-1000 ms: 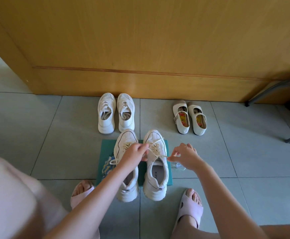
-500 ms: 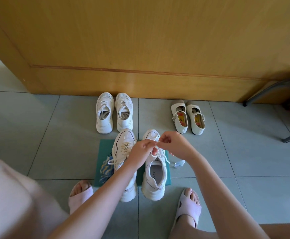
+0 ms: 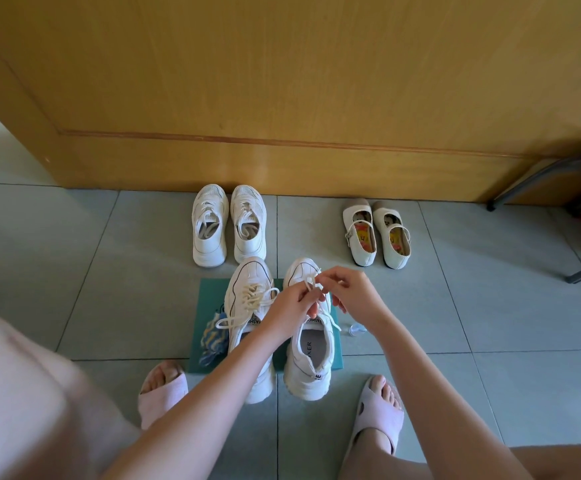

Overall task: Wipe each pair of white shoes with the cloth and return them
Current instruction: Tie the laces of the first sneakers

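While the left hand [image 3: 291,308] and right hand [image 3: 349,294] each pinch the lace [image 3: 311,282] over the right sneaker [image 3: 311,344], they seem to be tying it, so wiping looks paused or done for this pair. It and the left sneaker [image 3: 247,299] stand on a green mat [image 3: 213,292] at frame centre, probably the work spot. The cloth [image 3: 214,336] lies unheld at the mat's left edge, with a small bottle [image 3: 356,330] just right of the mat. The mesh pair [image 3: 209,230] and flats [image 3: 391,237] line the door [image 3: 282,81], upper centre, likely the return spot. Count: three white pairs, six shoes; one cloth, one mat, one bottle.
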Tool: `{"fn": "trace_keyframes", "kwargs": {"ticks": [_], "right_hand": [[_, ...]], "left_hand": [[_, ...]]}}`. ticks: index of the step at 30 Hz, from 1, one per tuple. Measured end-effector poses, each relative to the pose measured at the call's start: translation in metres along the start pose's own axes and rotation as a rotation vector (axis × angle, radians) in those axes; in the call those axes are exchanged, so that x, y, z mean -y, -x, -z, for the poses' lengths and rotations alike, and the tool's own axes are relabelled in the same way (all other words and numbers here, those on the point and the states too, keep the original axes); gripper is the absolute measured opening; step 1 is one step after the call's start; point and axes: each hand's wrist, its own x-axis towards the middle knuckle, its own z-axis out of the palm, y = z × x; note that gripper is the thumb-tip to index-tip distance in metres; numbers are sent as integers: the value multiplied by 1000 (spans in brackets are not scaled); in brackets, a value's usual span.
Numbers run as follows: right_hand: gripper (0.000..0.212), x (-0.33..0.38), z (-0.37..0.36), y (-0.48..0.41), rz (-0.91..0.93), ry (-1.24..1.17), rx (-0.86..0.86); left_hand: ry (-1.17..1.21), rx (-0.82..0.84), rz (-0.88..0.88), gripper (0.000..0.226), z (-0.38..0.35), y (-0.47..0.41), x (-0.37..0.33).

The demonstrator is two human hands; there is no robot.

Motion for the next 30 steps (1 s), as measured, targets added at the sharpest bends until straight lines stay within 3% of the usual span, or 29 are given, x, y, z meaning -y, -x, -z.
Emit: {"fn": "trace_keyframes", "kwargs": {"ticks": [6, 11, 18, 24, 30], "right_hand": [[7, -7, 6, 1, 41, 147, 145], [9, -9, 7, -1, 27, 184, 152], [11, -16, 1, 3, -198, -342, 43], [8, -16, -1, 6, -203, -505, 88], [7, -18, 6, 10, -121, -120, 284]], "left_hand": [[-70, 14, 12, 35, 1, 2, -1], [118, -12, 37, 28, 1, 1, -2], [349, -128, 137, 25, 2, -2, -5], [476, -120, 222, 18, 2, -4, -5], [612, -38, 318, 17, 7, -4, -1]]}}
